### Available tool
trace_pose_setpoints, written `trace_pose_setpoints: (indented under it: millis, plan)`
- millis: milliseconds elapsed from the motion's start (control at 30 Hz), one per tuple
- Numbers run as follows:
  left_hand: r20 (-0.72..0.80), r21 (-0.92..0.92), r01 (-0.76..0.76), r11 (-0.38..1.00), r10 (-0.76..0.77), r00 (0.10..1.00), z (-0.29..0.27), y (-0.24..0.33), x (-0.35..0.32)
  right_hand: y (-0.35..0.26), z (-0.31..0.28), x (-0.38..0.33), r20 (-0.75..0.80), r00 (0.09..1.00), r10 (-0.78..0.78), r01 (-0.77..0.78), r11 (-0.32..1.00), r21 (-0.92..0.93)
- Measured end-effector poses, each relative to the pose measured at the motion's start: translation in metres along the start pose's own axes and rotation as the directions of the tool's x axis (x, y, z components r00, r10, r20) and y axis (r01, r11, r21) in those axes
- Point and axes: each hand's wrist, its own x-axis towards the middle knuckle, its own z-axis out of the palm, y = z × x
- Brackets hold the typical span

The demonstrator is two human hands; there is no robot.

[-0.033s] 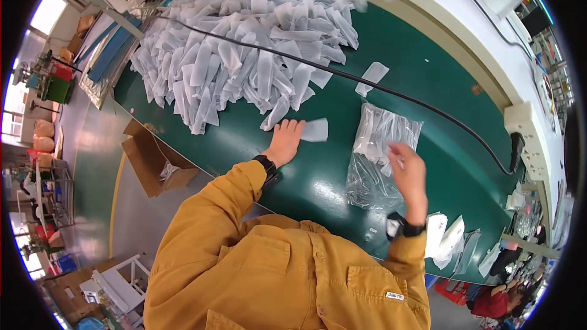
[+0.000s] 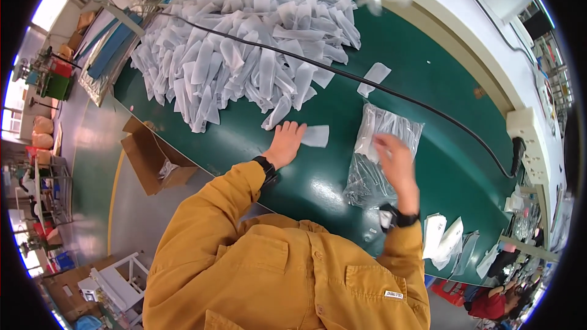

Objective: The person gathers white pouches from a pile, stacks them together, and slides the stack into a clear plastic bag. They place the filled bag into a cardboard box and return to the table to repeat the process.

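Well, the green table (image 2: 455, 171) bears a big heap of frosted sleeves (image 2: 244, 55). Nearer the person lies a clear bag (image 2: 365, 174), the right hand (image 2: 398, 162) curled over it. Left of the bag, the left hand (image 2: 284, 145) meets one loose sleeve (image 2: 317, 136); I can't tell whether either hand grips.

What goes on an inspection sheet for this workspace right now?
Surface: glossy green table.
Job's things: flat pale piece; clear bag, pale contents inside; heap of pale pieces.
Clutter: stray pale piece beyond the bag; white items near the table edge.
Hands: left hand at the flat pale piece, grip unclear; right hand over the bag, contact unclear.
Cables: black cable crosses to a white power strip.
Surroundings: open cardboard box left of the table.
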Motion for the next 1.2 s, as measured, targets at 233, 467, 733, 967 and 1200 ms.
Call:
trace_pose_setpoints:
  millis: [233, 467, 733, 967, 1200]
  plan:
    - [0.035, -0.286, 0.012, 0.958, -0.002, 0.999, -0.003, -0.027, -0.051, -0.028, 0.182, 0.122, 0.273, 0.831, -0.485, 0.479, 0.873, 0.094]
    - [0.128, -0.533, 0.168, 0.829, -0.117, 0.985, -0.036, -0.043, -0.090, -0.015, 0.234, 0.125, 0.393, 0.888, -0.239, 0.350, 0.905, -0.241]
    - [-0.044, -0.501, -0.071, 0.863, 0.057, 0.997, -0.022, -0.058, -0.116, -0.012, 0.218, 0.050, 0.473, 0.881, 0.013, -0.044, 0.998, 0.054]
    - [-0.219, -0.233, -0.198, 0.952, 0.147, 0.964, -0.046, -0.051, -0.091, -0.026, 0.217, -0.008, 0.327, 0.937, -0.120, 0.075, 0.987, 0.144]
    - [-0.072, -0.439, -0.204, 0.875, 0.192, 0.979, -0.022, -0.063, -0.100, -0.050, 0.187, -0.030, 0.385, 0.920, 0.072, -0.143, 0.977, 0.159]
